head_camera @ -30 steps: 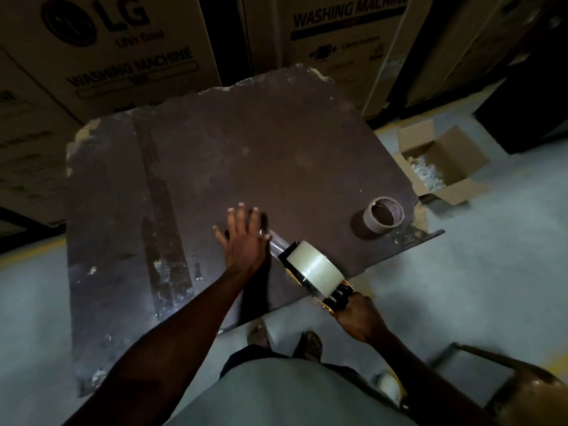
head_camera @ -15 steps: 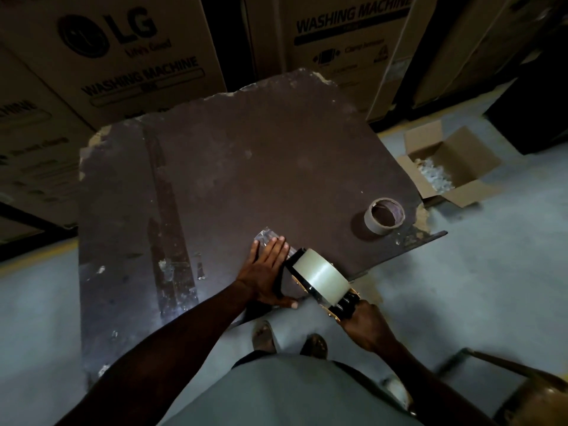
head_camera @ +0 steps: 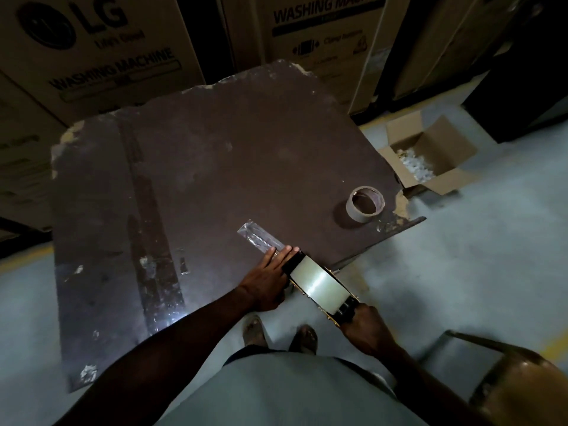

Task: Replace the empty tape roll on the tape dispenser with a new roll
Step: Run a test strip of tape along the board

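The tape dispenser [head_camera: 335,305] lies at the near edge of the dark table [head_camera: 215,167], carrying a full roll of clear tape [head_camera: 319,287]. My right hand [head_camera: 365,330] grips the dispenser's handle. A strip of clear tape [head_camera: 259,238] runs from the dispenser's front across the tabletop. My left hand [head_camera: 270,278] lies flat, fingers together, pressing on the strip just beside the dispenser. The empty cardboard core [head_camera: 365,204] stands on the table near its right corner.
An open cardboard box [head_camera: 430,158] with white packing bits sits on the floor to the right. Large washing machine cartons [head_camera: 101,44] stand behind the table. A brown chair [head_camera: 519,379] is at my lower right. My feet [head_camera: 279,333] are under the table edge.
The dispenser has been drawn back toward me, leaving a longer strip of tape on the table. My left hand slid back along the strip, from spread open to flat beside the dispenser.
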